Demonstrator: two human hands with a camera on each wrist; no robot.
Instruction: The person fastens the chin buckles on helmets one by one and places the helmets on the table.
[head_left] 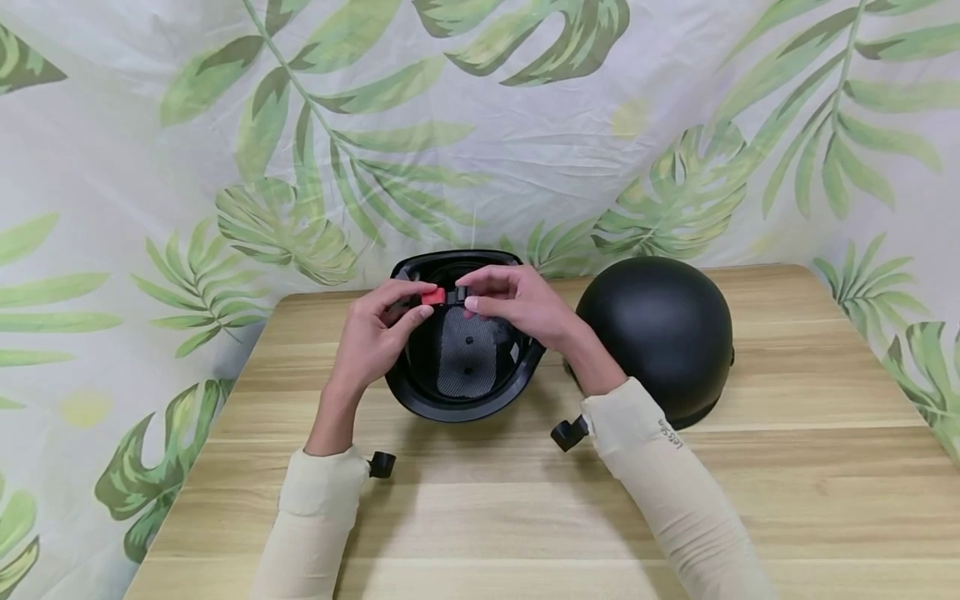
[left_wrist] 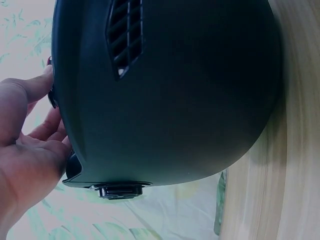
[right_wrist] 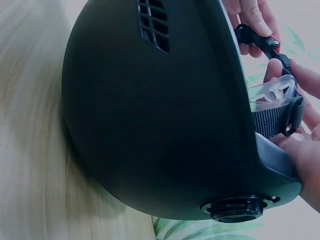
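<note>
A black helmet (head_left: 461, 408) lies upside down on the table, its mesh-lined inside facing up. Above its opening is the chin strap buckle, with a red part (head_left: 433, 297) and a black part (head_left: 457, 296) end to end; whether they are latched I cannot tell. My left hand (head_left: 372, 329) pinches the red part between thumb and fingers. My right hand (head_left: 528, 307) pinches the black part from the other side. In the right wrist view, black webbing (right_wrist: 270, 121) and a clear plastic piece (right_wrist: 274, 92) show beside that hand. The shell hides part of the left fingers in the left wrist view.
A second black helmet (head_left: 652, 333) rests dome up on the wooden table (head_left: 480, 525), just right of the first, close to my right forearm. Behind the table hangs a leaf-patterned cloth (head_left: 525, 167). Small black wrist mounts (head_left: 382, 464) stick out from both sleeves.
</note>
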